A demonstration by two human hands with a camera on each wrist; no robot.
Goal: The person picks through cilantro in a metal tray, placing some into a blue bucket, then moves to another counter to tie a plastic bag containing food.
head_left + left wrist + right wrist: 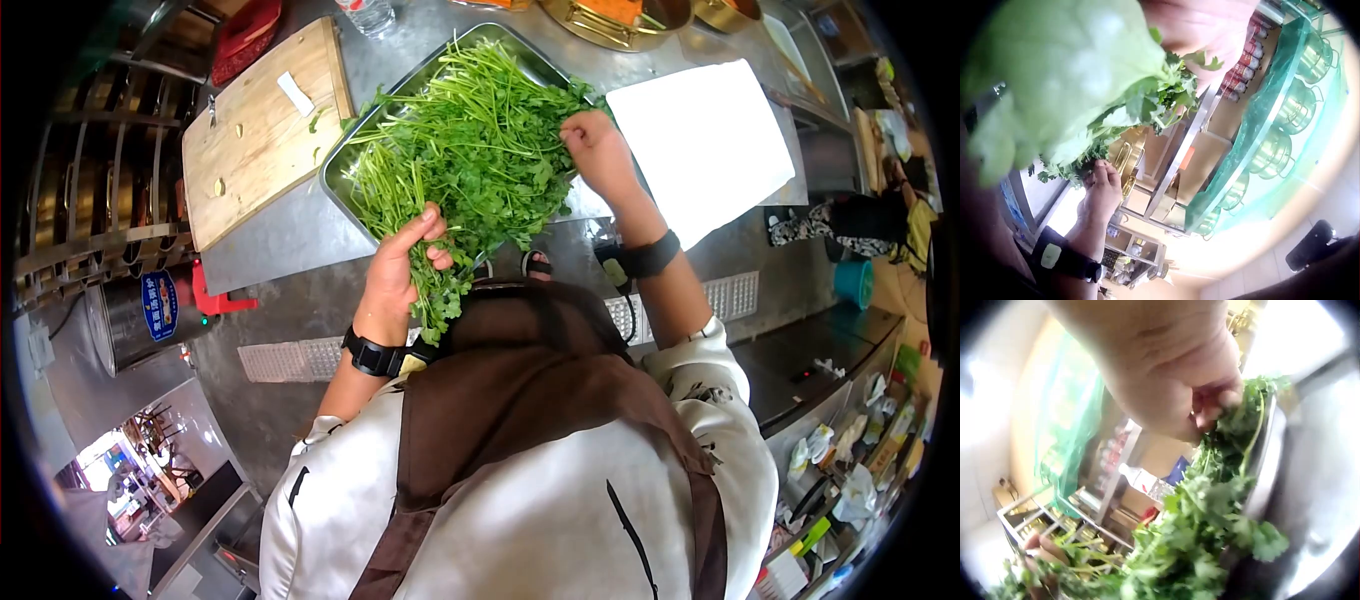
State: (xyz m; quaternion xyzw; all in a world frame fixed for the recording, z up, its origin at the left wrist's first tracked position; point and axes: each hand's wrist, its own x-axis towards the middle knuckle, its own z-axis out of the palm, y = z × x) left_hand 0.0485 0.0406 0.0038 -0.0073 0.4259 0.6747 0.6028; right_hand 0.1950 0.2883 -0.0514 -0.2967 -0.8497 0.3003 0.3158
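Observation:
Leafy green herbs [480, 140] with pale stems fill a metal tray [335, 188] on the counter. At the tray's near left edge my left hand [395, 265] grips a bunch of herbs [435, 300], its leaves hanging below the fingers; leaves [1079, 75] cover much of the left wrist view. My right hand [603, 160] is at the tray's right side, fingers curled in at the leaf ends; in the right wrist view the fingertips [1213, 409] pinch leaves [1235, 434].
Left of the tray lies a wooden cutting board [265, 140] with a white strip and scraps. A white sheet [700, 140] lies to the right. Behind stand a plastic bottle [368, 15] and a brass pan [610, 35]. A red stool [215, 295] is below left.

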